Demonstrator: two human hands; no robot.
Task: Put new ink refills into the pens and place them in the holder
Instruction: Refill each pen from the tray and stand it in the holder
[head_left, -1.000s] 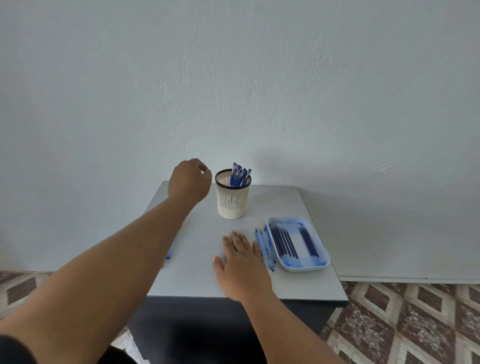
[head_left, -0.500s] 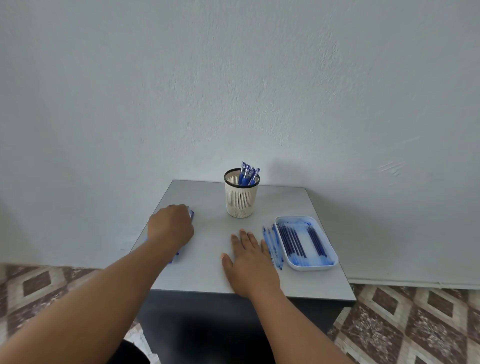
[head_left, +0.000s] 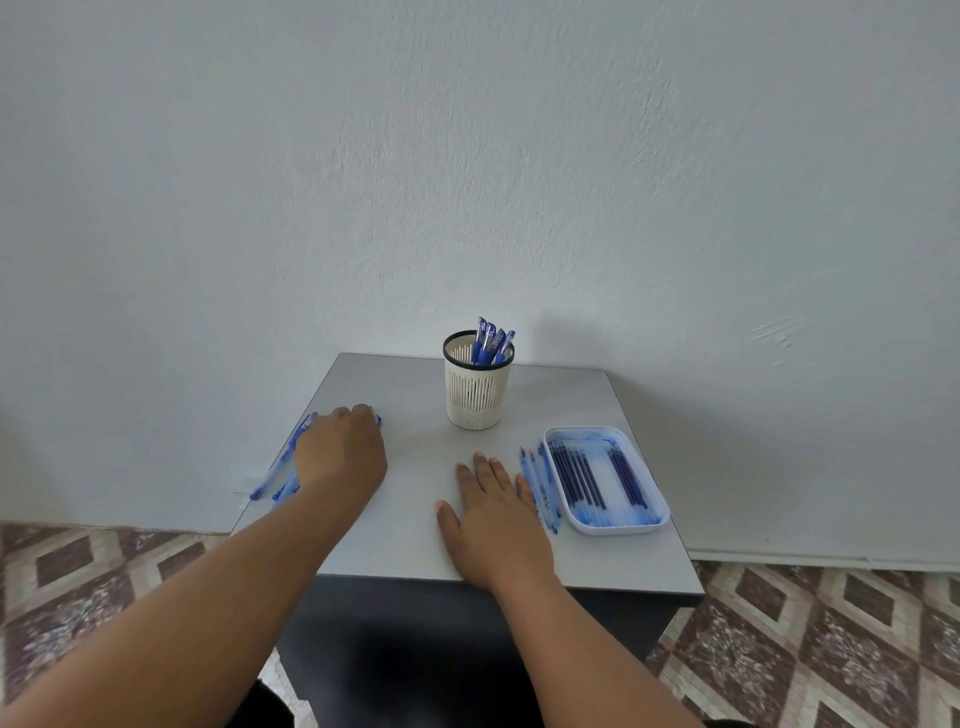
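Observation:
A cream slotted holder (head_left: 478, 389) with a black rim stands at the table's back middle, with several blue pens (head_left: 491, 343) upright in it. More blue pens (head_left: 280, 467) lie along the table's left edge. My left hand (head_left: 337, 457) lies over them, its fingers curled down onto a pen whose blue end shows past my fingertips. A white tray (head_left: 613, 529) at the right holds several dark blue refills (head_left: 582, 473). Several clear-blue pieces (head_left: 540, 483) lie beside its left side. My right hand (head_left: 493, 514) rests flat on the table next to them, holding nothing.
The small grey table (head_left: 415, 551) stands against a white wall (head_left: 467, 156). Patterned floor tiles (head_left: 805, 649) show on both sides, and the table's front edge is just under my right wrist.
My left hand came back from beside the holder down to the pens at the left edge and settled on them. My right hand stayed flat on the table.

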